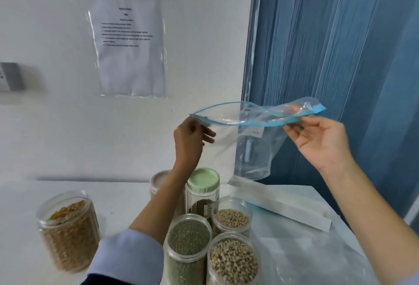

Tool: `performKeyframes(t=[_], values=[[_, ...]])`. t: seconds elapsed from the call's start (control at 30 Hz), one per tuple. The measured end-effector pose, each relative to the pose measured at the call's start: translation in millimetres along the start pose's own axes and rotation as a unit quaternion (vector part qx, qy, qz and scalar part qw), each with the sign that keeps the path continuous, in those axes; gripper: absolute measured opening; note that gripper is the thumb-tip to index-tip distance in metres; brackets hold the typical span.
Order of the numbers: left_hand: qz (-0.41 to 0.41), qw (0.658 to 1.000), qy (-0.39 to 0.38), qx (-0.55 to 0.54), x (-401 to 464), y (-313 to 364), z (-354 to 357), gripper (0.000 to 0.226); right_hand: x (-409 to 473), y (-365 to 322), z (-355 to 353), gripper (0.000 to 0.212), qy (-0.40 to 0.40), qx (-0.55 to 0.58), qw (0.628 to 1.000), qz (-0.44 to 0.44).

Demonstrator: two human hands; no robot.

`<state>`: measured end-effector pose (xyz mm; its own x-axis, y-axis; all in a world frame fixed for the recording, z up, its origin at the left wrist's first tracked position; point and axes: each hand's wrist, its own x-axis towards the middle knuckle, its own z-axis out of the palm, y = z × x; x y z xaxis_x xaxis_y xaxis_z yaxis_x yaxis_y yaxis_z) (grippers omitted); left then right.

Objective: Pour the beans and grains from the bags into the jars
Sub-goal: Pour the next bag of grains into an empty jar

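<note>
Left hand (192, 135) and right hand (317, 139) each pinch an end of the empty clear blue-zip plastic bag (251, 139), held open above the filled clear jars (188, 246); pouring looks done, next likely setting bag aside.

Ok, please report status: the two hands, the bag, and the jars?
Left hand and right hand each pinch one end of the zip bag, mouth open, looks empty. Four open jars filled below. Nothing blocking.
</note>
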<state>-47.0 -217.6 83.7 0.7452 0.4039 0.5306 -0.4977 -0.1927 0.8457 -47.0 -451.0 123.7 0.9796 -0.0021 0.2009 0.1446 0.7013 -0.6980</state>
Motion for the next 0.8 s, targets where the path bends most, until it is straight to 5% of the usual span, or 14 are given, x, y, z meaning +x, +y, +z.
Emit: performKeyframes(t=[0.1, 0.2, 0.33, 0.6, 0.8], values=[[0.023, 1.000, 0.016, -0.004, 15, 9, 1, 0.038, 4, 0, -6, 0.041, 0.018, -0.125, 0.990, -0.066], [0.022, 0.997, 0.066, -0.015, 21, 12, -1, 0.034, 5, 2, -14, 0.027, 0.037, -0.281, 0.944, -0.167], [0.029, 0.998, 0.047, -0.035, 18, 14, 1, 0.033, 6, 12, -19, 0.037, 0.016, -0.379, 0.895, -0.235], [0.007, 0.996, 0.072, -0.043, 21, 26, 35, 0.037, 26, -5, -29, 0.027, -0.037, -0.371, 0.912, -0.171], [-0.010, 0.999, 0.033, 0.008, 12, 35, 63, 0.027, 35, -38, -65, 0.025, 0.019, -0.373, 0.913, -0.163]])
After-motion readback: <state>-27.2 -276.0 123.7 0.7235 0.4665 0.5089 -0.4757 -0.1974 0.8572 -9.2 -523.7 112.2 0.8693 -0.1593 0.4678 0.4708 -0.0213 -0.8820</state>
